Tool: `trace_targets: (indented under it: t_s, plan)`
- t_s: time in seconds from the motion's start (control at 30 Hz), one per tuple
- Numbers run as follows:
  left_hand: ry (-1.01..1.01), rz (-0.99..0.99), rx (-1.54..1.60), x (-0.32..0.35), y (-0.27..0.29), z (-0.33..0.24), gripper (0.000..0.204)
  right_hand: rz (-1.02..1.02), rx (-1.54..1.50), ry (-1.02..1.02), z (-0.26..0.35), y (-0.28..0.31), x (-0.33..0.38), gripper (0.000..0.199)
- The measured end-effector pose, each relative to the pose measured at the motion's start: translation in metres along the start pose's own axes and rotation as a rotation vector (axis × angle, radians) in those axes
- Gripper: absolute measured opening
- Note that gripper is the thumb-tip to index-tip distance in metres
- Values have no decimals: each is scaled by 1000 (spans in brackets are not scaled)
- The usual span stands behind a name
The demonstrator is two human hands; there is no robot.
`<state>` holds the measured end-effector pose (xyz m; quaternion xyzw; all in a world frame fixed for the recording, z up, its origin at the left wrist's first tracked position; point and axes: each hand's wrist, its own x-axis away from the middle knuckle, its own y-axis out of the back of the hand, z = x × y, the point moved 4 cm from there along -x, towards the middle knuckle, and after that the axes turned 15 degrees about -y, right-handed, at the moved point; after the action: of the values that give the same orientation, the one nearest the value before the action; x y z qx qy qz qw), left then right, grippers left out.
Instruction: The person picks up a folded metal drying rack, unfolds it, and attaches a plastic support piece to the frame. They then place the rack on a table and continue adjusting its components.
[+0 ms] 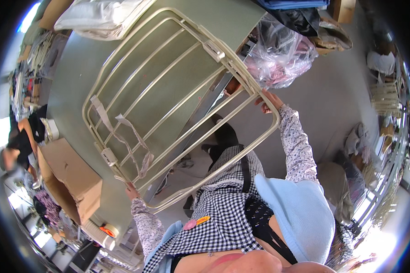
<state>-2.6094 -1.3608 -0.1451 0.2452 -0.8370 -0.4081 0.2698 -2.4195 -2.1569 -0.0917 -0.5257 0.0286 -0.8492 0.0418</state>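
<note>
I see a big cream metal frame (168,91) lying half on the green bench (73,68), half out over the floor; my left hand (131,190) has its fingers wrapped on the near bar; my right hand (269,101) grips the far corner; a cardboard box (70,177) sits beside it.

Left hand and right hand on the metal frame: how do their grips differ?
The left hand grips the cream metal frame at its near corner over the table edge; the right hand holds the far side rail, past the table, over the floor. The left sits lower in view. Both wear floral sleeves.
</note>
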Motion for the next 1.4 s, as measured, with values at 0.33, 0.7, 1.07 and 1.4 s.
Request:
trace_targets:
  t_s: [0.33,0.7,1.07,1.4]
  plan:
    - [0,-163,58,6,24,112,74,-446,654,54,44,-82,-68,110]
    - [91,-235,434,58,-18,108,66,-544,704,24,93,-106,-118,117]
    - [377,87,328,55,23,125,102,-77,543,-66,109,-87,-218,91]
    - [93,110,289,37,49,54,94,162,246,-28,148,-120,-116,70]
